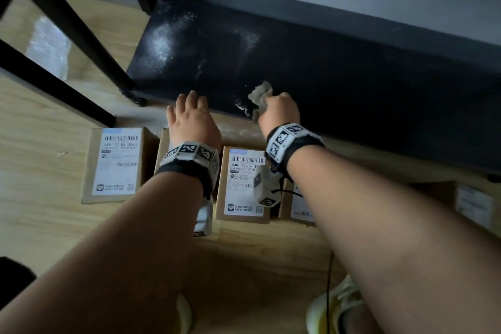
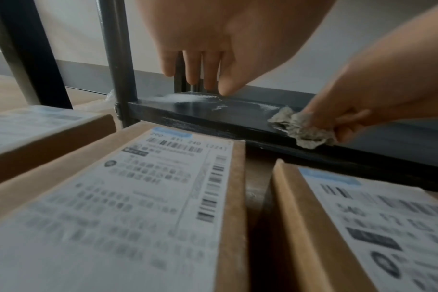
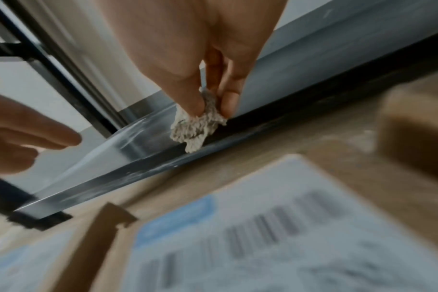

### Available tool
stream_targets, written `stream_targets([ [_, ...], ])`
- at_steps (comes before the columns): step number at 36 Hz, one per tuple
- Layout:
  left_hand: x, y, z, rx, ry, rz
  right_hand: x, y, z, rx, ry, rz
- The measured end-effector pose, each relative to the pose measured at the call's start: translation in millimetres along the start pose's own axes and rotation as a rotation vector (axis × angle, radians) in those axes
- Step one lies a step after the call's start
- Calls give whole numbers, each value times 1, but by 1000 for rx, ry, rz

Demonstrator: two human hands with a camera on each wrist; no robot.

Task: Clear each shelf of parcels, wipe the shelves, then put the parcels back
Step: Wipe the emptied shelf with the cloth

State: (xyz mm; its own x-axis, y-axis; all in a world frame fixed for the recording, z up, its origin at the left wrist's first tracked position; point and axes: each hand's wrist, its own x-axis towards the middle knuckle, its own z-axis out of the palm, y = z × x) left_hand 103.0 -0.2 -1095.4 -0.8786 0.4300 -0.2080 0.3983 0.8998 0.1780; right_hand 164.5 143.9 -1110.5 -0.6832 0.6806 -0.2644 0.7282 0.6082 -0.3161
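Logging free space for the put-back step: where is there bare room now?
The black bottom shelf is bare right of the right hand and its crumpled grey cloth. The floor strip before it is crowded with labelled cardboard parcels.
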Motion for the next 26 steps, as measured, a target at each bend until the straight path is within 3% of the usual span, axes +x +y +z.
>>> stream_targets([
  [7, 17, -17, -4, -18, 42, -48, 25, -54, 9, 61, -129, -127],
  [11, 25, -23, -5, -13, 57, -55, 40, -58, 7, 82, -158, -178],
  [14, 32, -21, -8, -18, 49, -41, 47, -46, -1, 103, -71, -203],
  [19, 42, -16, -15, -43, 72, 10, 68, -14, -28, 92, 146, -63],
  [23, 53, -16, -26, -37, 53, 39, 89, 6, -47, 56, 94, 170],
  [26, 62, -18, -33, -13, 44, 88, 95, 9, -44, 74, 5, 251],
])
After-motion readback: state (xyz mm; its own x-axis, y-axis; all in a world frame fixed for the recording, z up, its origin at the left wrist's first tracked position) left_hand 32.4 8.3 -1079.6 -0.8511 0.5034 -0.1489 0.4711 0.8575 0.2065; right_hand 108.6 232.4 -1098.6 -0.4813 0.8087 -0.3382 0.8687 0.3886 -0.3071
